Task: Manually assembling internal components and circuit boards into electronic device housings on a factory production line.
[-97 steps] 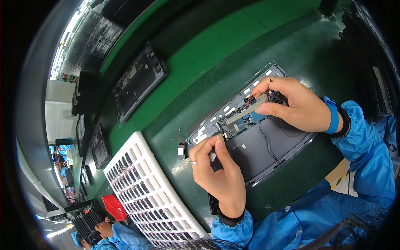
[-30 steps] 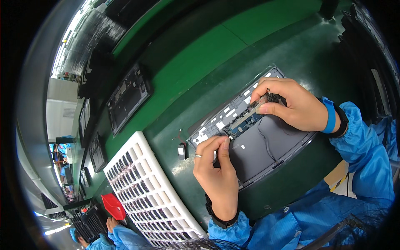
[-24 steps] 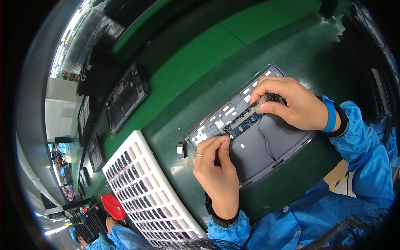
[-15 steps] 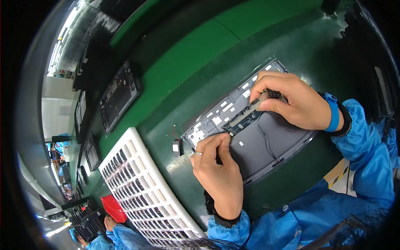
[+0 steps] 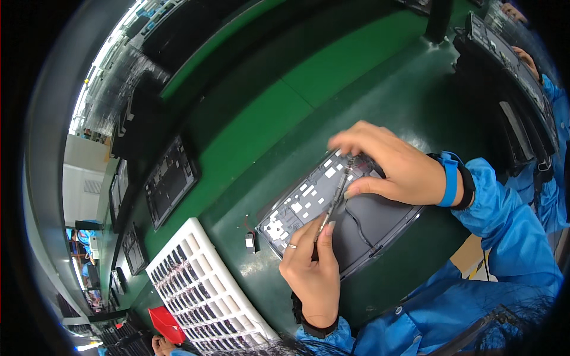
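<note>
A narrow circuit board (image 5: 333, 204) is tilted up on edge above a grey laptop shell (image 5: 380, 216), which has white patches along its far side. My left hand (image 5: 312, 270) pinches the board's near end between thumb and fingers. Around the far end is my right hand (image 5: 398, 172), its thumb and slightly blurred fingers spread apart; whether it touches the board is hard to tell. A dark cable (image 5: 356, 222) runs across the shell. Left of the shell lies a small black part (image 5: 250, 242) with a white label and thin wires.
A white slotted tray (image 5: 222, 279) of dark wired parts stands at left, beside a red bin (image 5: 166, 323). Beyond it is another open laptop shell (image 5: 170, 181). More shells (image 5: 513, 65) stand at the far right near other people's hands. A dark post (image 5: 438, 24) rises from the green bench.
The board has turned from lying nearly flat to standing on edge. My right hand's fingers have spread from their grip on its far end. The view has shifted.
</note>
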{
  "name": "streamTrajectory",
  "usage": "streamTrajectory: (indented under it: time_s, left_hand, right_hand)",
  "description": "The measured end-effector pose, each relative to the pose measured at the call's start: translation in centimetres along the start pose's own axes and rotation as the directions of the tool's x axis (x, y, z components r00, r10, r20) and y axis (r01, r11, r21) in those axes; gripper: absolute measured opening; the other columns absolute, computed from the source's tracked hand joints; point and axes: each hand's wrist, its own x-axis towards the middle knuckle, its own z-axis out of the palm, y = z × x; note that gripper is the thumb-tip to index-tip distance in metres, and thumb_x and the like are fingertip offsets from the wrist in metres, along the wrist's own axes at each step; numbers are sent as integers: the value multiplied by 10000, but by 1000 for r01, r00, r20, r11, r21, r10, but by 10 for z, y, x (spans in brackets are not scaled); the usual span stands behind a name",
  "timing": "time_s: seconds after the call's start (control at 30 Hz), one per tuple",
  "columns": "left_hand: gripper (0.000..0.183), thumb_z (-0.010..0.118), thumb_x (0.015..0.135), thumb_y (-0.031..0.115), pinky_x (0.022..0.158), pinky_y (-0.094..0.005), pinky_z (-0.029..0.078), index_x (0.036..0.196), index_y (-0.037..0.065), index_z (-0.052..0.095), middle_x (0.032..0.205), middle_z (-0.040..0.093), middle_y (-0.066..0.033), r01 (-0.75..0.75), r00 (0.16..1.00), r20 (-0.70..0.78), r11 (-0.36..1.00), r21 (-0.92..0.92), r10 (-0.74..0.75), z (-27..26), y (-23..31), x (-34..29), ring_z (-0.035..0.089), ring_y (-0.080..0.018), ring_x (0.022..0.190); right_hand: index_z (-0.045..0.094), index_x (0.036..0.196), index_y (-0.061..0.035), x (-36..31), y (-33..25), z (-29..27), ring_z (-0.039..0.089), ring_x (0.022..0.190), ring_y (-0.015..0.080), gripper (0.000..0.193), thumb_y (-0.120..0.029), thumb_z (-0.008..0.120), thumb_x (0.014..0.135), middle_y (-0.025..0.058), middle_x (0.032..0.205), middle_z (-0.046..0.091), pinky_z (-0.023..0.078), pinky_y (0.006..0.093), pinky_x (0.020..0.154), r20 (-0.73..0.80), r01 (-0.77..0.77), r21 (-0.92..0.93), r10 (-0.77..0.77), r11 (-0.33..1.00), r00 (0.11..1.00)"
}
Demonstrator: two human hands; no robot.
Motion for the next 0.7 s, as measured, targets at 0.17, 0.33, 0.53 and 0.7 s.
streamTrajectory:
  time_s: [0.17,0.33,0.53,0.7]
  left_hand:
    - [307,823,922,30,720,-356,594,1226,72,826,1066,809,-112,-295,937,-163,949,114,310,21,-4,-3,767,-247,831]
    - [369,854,899,95,671,-369,574,1265,137,827,998,810,-73,-253,936,-160,915,314,314,21,-4,5,737,-264,713]
    - [303,847,940,141,615,-360,558,1236,87,811,883,787,-135,-98,968,-193,950,296,160,13,-10,14,727,-272,662]
    - [275,865,927,93,638,-305,591,1177,1,796,908,808,-178,23,982,-186,999,45,-14,-7,-11,19,749,-193,691]
  right_hand:
    - [483,1572,-43,-19,-7,11,626,1029,323,856,-215,901,845,99,1035,697,459,426,989,-80,-149,-91,141,985,987]
    - [558,1526,-115,-11,6,-2,659,927,333,683,-92,813,893,121,1071,718,504,414,896,-53,-149,-133,143,980,988]
    - [677,1432,-97,-3,27,-7,646,867,283,546,-73,797,900,66,973,706,520,399,805,18,178,-346,-183,921,983]
    - [636,1495,-49,-1,24,-4,633,834,278,594,-68,780,919,81,980,698,507,403,840,38,192,-348,-191,918,981]
